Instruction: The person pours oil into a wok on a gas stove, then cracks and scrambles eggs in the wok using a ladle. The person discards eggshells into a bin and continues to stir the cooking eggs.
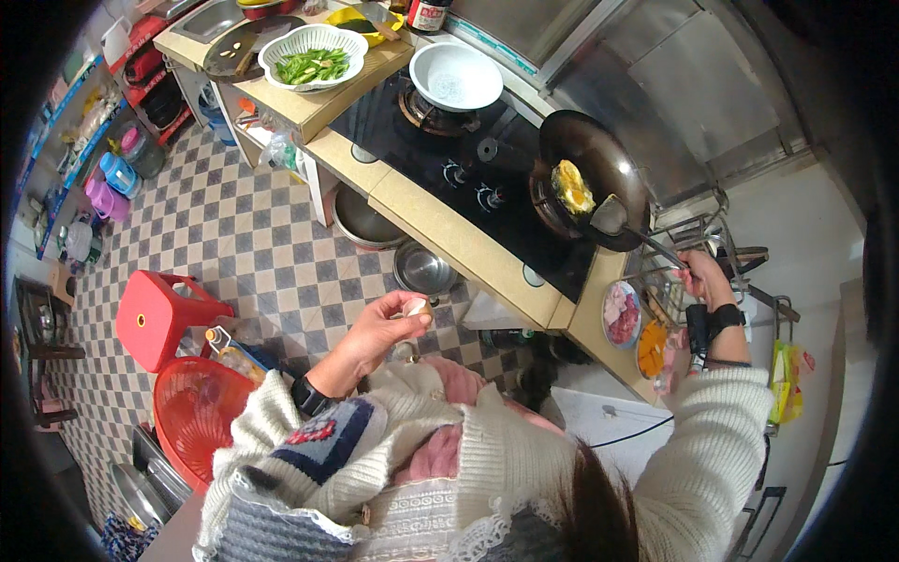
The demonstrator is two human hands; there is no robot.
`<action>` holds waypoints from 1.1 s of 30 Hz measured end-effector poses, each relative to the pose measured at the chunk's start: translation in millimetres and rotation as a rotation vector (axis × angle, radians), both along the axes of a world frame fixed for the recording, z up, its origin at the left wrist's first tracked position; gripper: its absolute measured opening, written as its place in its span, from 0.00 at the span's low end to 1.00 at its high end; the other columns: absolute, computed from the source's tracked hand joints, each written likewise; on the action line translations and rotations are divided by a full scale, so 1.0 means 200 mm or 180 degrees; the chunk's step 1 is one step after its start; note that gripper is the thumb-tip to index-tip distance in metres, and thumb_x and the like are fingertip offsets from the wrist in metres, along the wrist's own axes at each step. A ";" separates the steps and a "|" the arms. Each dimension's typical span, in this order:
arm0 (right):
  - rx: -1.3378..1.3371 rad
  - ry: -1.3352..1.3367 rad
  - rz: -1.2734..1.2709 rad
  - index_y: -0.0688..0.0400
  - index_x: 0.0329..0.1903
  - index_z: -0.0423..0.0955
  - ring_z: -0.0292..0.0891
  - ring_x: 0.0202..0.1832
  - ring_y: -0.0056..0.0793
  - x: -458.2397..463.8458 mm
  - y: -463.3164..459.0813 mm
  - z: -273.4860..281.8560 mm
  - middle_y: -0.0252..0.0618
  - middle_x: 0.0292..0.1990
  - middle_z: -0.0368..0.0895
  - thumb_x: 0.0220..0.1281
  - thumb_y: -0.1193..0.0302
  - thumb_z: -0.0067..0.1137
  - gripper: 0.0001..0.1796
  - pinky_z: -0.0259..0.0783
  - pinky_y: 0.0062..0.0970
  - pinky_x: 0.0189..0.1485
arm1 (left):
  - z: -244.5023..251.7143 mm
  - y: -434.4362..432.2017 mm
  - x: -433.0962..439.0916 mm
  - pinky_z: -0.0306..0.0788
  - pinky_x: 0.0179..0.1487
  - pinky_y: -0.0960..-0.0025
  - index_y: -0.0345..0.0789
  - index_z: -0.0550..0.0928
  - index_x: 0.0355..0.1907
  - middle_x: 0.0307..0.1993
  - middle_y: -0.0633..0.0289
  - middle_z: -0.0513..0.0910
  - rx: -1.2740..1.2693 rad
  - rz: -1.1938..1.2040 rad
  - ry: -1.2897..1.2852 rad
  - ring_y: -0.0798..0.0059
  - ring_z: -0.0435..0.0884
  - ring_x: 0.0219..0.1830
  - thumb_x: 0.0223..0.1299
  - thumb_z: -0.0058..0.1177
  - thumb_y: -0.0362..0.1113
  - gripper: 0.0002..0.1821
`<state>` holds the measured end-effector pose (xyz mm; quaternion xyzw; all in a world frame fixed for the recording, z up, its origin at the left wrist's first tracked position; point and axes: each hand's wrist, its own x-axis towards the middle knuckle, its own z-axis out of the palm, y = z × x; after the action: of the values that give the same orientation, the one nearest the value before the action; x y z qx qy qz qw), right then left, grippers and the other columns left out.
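Note:
My right hand (pixel 702 277) grips the handle of a metal spatula (pixel 609 215), whose blade rests inside the dark wok (pixel 618 151). Just left of the blade, a frying egg (pixel 573 187) with browned edges and yellow yolk lies on the wok's near side. The wok sits over the right burner of a black glass gas hob (pixel 449 168). Away from the counter, above the floor, my left hand (pixel 383 327) pinches a cracked eggshell (pixel 417 308) between thumb and fingers.
A white bowl (pixel 456 74) stands over the left burner. Sliced green peppers fill a white basket (pixel 312 35) on the counter. Plates of raw meat (pixel 621 316) and orange slices (pixel 652 348) sit right of the hob. Below are metal pots (pixel 425 268), a red stool (pixel 151 319) and a red plastic basket (pixel 184 400).

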<state>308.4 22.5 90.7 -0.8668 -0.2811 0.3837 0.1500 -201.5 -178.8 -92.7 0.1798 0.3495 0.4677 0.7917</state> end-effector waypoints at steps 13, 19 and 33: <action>-0.1137 -0.0348 0.1054 0.59 0.23 0.66 0.50 0.08 0.07 -0.13 0.22 0.11 0.28 0.14 0.65 0.63 0.64 0.42 0.15 0.49 0.08 0.06 | 0.01 -0.01 -0.01 0.72 0.43 0.79 0.34 0.74 0.45 0.36 0.66 0.77 -0.0048 0.0119 0.0212 0.82 0.76 0.36 0.53 0.59 0.30 0.17; -0.0694 0.0553 0.0500 0.50 0.29 0.68 0.52 0.08 0.09 -0.19 0.04 -0.20 0.27 0.15 0.65 0.64 0.64 0.38 0.10 0.48 0.09 0.05 | 0.05 0.01 -0.02 0.72 0.41 0.79 0.33 0.73 0.46 0.35 0.66 0.77 -0.0053 0.0160 0.0358 0.82 0.76 0.35 0.53 0.59 0.30 0.17; 0.0511 -0.0116 0.0977 0.53 0.48 0.73 0.52 0.10 0.13 -0.07 0.04 -0.52 0.26 0.15 0.66 0.64 0.60 0.48 0.15 0.46 0.16 0.10 | 0.07 0.04 0.01 0.72 0.45 0.78 0.34 0.74 0.45 0.37 0.67 0.77 -0.0047 0.0141 0.0390 0.82 0.76 0.38 0.52 0.61 0.32 0.18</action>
<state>293.7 30.6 -13.3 -0.8057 -0.4426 0.3626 0.1533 -200.4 -171.6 -77.7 0.1944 0.4046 0.4706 0.7596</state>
